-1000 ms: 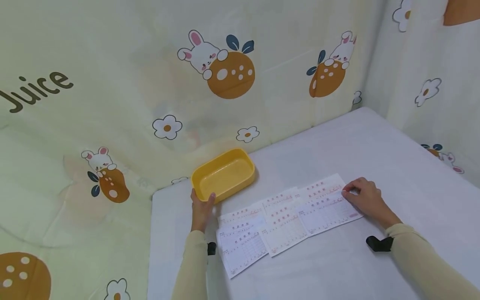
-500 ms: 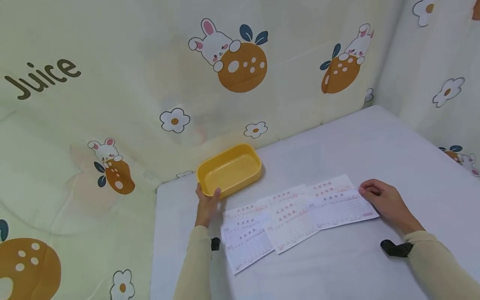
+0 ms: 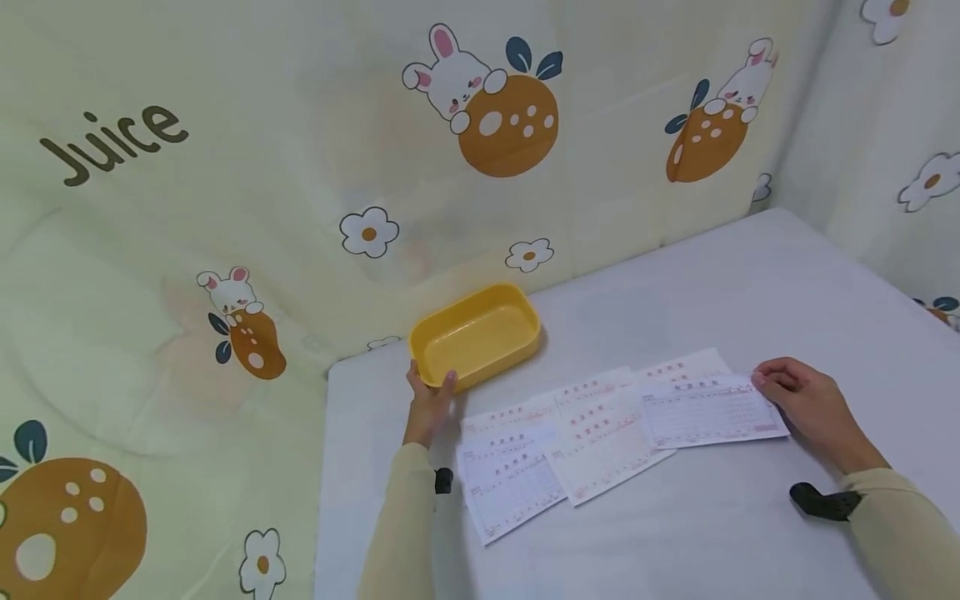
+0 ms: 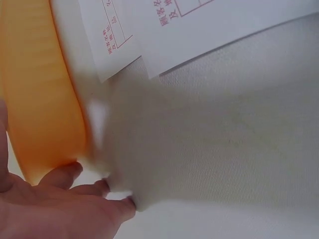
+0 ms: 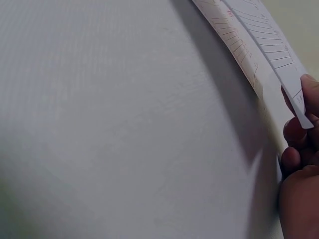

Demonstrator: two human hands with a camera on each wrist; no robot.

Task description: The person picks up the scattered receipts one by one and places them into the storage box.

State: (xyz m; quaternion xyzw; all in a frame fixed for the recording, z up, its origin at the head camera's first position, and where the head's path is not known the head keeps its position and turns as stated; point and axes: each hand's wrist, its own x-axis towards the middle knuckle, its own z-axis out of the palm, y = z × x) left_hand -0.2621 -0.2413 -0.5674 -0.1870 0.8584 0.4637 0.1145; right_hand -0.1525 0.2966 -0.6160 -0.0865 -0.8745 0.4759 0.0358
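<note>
My left hand (image 3: 429, 407) holds the near left corner of a yellow plastic tray (image 3: 476, 337), thumb on the near side and fingers around the end. In the left wrist view, curled fingertips (image 4: 75, 169) lie along the tray's end (image 4: 45, 89). With thumb and forefinger, my right hand (image 3: 813, 412) pinches the right edge of a printed receipt slip (image 3: 712, 412). The right wrist view shows this slip (image 5: 266, 42) raised over another sheet. Overlapping slips lie to its left, in a middle group (image 3: 607, 458) and a left group (image 3: 513, 492).
A white-covered table (image 3: 660, 533) carries everything. Behind it hangs a patterned curtain (image 3: 300, 167) with rabbits and flowers, close to the tray's far side. Part of another slip (image 3: 682, 365) shows behind the held one.
The right hand has drawn its slip to the right and tilted it up off the slips beneath. The left hand stays on the tray. The head view has shifted slightly.
</note>
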